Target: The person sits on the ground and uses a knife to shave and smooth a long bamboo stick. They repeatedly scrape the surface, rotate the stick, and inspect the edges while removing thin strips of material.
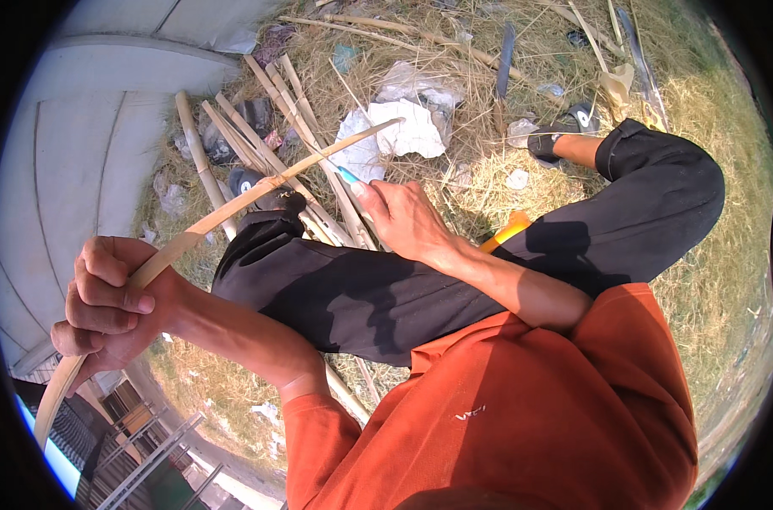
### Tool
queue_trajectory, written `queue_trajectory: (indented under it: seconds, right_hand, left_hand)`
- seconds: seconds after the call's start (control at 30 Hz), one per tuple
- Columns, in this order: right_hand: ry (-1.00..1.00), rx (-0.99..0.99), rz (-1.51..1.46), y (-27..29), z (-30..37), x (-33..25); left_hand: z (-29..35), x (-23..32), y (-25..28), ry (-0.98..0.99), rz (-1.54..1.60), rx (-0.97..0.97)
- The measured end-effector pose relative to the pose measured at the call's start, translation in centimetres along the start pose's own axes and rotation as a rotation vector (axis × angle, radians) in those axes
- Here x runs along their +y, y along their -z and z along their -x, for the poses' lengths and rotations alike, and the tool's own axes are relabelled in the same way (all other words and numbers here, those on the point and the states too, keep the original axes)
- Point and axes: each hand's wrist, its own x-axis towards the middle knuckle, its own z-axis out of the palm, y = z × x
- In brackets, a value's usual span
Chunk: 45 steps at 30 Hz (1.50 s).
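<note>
My left hand (pixel 110 297) is closed around a long, pale bamboo strip (pixel 203 223) at the left. The strip slants up to the right across my shin, with a node partway along. My right hand (pixel 407 221) is closed on a knife, whose narrow bluish blade (pixel 346 174) shows past the thumb, close to the strip's underside. Its handle is mostly hidden in my grip. A yellow-orange piece (pixel 509 228) shows behind my right forearm; I cannot tell whether it belongs to the knife.
Several bamboo lengths (pixel 198 161) lie on the dry grass near my left foot. White crumpled scraps (pixel 407 127) lie ahead. A dark flat blade-like piece (pixel 506 59) rests farther off. A pale panelled wall (pixel 72 161) stands at the left, and metal rails (pixel 152 459) at lower left.
</note>
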Motion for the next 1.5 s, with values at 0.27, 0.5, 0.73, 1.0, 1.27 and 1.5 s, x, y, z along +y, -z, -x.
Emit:
queue_trajectory:
  seconds: [0.27,0.5,0.73,1.0,1.27,1.5]
  right_hand:
    - [-0.158,0.091,0.142,-1.2,-2.9,6.7]
    - [-0.011,0.087,0.017,-1.9,-2.8,3.9]
    - [0.002,0.076,0.169,-1.8,-3.7,4.8]
    - [-0.052,0.093,0.362,-1.0,-2.6,8.4]
    - [-0.584,0.148,0.551,2.1,-1.6,19.4]
    - [0.062,0.128,0.148,2.6,-2.4,5.9]
  left_hand:
    - [-0.5,0.4,1.1,0.016,-0.238,0.188]
    - [-0.1,0.9,2.4,-0.05,-0.418,0.324]
    - [0.0,0.3,2.1,-0.088,-0.524,0.48]
    - [0.1,-0.2,-0.3,-0.118,-0.491,0.483]
    - [-1.1,-1.4,-1.9,-0.153,-0.523,0.566]
    - [-0.5,-1.1,-0.2,-0.12,-0.51,0.565]
